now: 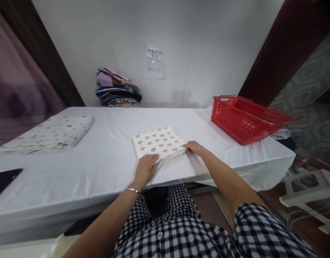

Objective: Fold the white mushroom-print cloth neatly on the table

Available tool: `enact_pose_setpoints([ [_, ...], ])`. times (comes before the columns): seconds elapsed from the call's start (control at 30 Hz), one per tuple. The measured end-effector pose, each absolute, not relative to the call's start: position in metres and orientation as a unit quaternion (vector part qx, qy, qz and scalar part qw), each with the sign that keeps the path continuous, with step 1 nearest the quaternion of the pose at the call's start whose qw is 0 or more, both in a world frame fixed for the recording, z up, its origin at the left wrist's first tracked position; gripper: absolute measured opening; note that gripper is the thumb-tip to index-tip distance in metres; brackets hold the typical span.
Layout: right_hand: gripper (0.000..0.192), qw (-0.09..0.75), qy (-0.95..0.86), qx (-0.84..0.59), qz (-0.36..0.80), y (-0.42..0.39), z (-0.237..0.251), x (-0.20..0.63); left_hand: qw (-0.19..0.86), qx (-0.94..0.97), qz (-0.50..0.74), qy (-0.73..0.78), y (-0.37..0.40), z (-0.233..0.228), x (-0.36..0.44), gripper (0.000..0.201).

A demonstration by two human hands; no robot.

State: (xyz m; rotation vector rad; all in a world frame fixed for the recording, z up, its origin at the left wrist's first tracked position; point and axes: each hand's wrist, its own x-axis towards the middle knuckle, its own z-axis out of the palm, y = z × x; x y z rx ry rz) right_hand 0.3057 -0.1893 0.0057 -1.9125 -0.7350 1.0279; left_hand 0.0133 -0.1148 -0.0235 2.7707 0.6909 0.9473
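Low in the frame's centre, the left hand (145, 169) lies flat, fingers spread, on the near edge of the folded patterned cloth (159, 142), pinning the layers. Just right of it, the right hand (193, 147) pinches the cloth's right corner, squaring it. Further left lies another folded cloth (50, 133); at right a red basket (241, 120); against the wall, stacked fabrics (117, 88).

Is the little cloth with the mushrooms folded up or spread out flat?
Folded. The mushroom cloth is a small neat square with stacked layers at its edge.
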Motion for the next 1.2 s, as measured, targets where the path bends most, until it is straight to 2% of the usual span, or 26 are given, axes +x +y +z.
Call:
enact_pose_setpoints([
  [0.37,0.022,0.38,-0.289,-0.797,0.369,-0.192,0.008,0.307,0.063,0.912,0.317,0.253,-0.117,-0.027,0.001,0.03],
  [0.6,0.019,0.323,-0.309,-0.827,0.341,-0.194,0.01,0.307,0.134,0.899,0.314,0.275,-0.121,-0.026,-0.005,0.032],
  [0.67,0.024,0.293,-0.351,-0.849,0.264,-0.198,0.009,0.305,0.156,0.894,0.325,0.268,-0.121,-0.024,-0.004,0.032],
  [0.73,0.031,0.25,-0.443,-0.853,0.114,-0.203,0.008,0.299,0.17,0.888,0.338,0.262,-0.121,-0.024,-0.003,0.032],
  [0.8,0.03,0.215,-0.559,-0.8,-0.034,-0.207,0.005,0.289,0.175,0.885,0.345,0.261,-0.12,-0.024,-0.002,0.031],
  [0.87,0.025,0.215,-0.659,-0.714,-0.096,-0.209,0.002,0.274,0.172,0.885,0.343,0.263,-0.12,-0.025,-0.002,0.03],
  [1.0,0.024,0.242,-0.768,-0.586,-0.084,-0.204,-0.003,0.248,0.167,0.888,0.329,0.275,-0.119,-0.026,-0.002,0.03],
  [1.2,0.023,0.274,-0.784,-0.558,-0.011,-0.195,-0.008,0.247,0.161,0.892,0.322,0.274,-0.122,-0.024,-0.003,0.031],
])
